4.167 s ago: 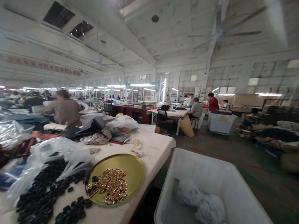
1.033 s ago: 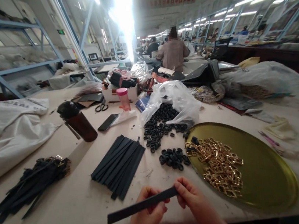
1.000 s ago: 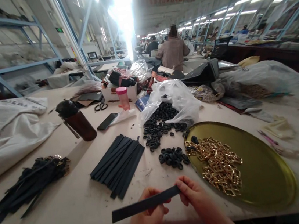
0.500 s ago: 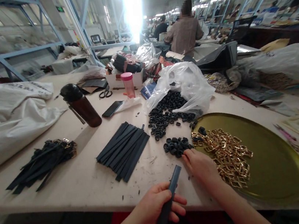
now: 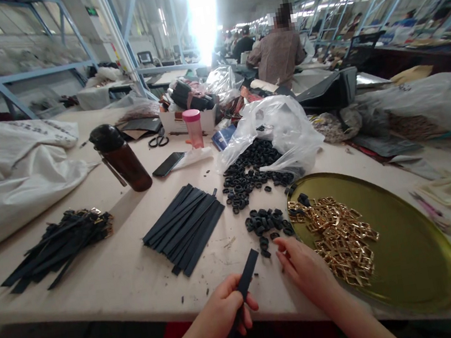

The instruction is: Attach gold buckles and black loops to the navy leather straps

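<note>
A dark strap [image 5: 248, 272] is gripped in my left hand [image 5: 226, 309], its free end pointing up and away over the table's front edge. My right hand [image 5: 304, 267] is low over the table beside a small heap of black loops [image 5: 265, 220], its thumb and fingers slightly apart. One loop lies right at its fingertips; whether they touch cannot be seen. To the left of the loops is a pile of flat dark straps [image 5: 185, 227]. On the right, gold buckles [image 5: 342, 236] are heaped in a round gold tray [image 5: 420, 259].
A clear plastic bag [image 5: 287, 127] spills more black loops. At far left lie straps with buckles [image 5: 66, 244]. Behind stand a brown bottle [image 5: 126, 160], a phone [image 5: 168, 164], scissors [image 5: 158, 141] and a pink-lidded cup [image 5: 193, 128]. A person [image 5: 280, 55] stands farther back.
My left hand has drawn the strap slightly left and turned it. My right hand's fingers have parted, and a few loops now lie nearer to me, separated from the small heap.
</note>
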